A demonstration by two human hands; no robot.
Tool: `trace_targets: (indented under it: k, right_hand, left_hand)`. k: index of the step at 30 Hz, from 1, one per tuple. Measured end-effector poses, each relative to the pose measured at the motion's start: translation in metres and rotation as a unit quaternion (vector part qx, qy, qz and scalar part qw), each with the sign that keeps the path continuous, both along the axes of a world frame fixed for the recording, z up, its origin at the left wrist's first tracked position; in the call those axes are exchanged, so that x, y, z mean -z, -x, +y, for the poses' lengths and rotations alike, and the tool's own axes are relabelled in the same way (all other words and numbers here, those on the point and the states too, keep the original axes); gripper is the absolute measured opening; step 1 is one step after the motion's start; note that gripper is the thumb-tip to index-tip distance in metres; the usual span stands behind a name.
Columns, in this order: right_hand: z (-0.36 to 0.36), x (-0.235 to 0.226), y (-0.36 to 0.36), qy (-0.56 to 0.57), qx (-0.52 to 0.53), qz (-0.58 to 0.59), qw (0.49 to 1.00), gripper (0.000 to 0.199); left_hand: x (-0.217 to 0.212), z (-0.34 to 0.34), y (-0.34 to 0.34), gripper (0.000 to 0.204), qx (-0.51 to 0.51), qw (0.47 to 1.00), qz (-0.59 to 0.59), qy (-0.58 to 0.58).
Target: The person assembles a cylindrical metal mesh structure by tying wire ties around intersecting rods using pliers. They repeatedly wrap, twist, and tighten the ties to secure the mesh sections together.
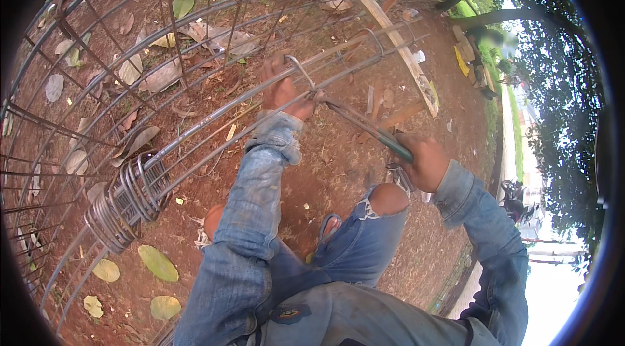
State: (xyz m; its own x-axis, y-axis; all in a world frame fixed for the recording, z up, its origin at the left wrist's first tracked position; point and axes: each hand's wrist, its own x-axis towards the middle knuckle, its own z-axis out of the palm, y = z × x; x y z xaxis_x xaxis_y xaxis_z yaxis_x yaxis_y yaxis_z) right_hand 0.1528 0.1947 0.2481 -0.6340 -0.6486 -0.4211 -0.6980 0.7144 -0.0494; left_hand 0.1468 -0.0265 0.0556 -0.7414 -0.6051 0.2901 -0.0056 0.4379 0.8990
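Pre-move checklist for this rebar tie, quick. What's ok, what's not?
1. Left hand gripping the long bars at the stirrup loop: ok.
2. Right hand closed on the green-handled tying tool: ok.
3. Tool tip reaching the joint beside the left hand: ok, it meets the bars there.
4. Tie wire seated at the joint: cannot tell, too small to see.
5. Spare stirrups bunched on the bars, apart from both hands: ok.
6. Hand protection: not ok, both hands are bare next to the tool tip.
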Motion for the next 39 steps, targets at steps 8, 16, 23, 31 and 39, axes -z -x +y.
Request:
trace_targets:
  k: [8,16,23,31,39]
  right_hand:
    - [0.013,0.004,0.049,0.042,0.331,-0.559,0.759,0.031]
    - [0.036,0.037,0.055,0.075,0.292,-0.559,0.772,0.044]
    - [0.033,0.033,0.054,0.110,0.275,-0.623,0.724,0.047]
    - [0.046,0.072,0.042,0.157,0.289,-0.695,0.639,0.044]
    - [0.044,0.082,-0.003,0.212,0.320,-0.626,0.679,0.050]
  left_hand:
    - [-0.001,-0.014,-0.005,0.102,0.057,0.998,0.029,-0.009]
    - [0.004,-0.023,-0.046,0.074,0.072,0.985,-0.142,0.061]
    - [0.006,-0.020,-0.064,0.033,0.130,0.879,-0.015,-0.459]
    - [0.010,0.052,-0.076,0.049,0.280,0.703,0.074,-0.649]
    - [-0.046,0.109,-0.033,0.029,0.152,0.634,0.080,-0.754]
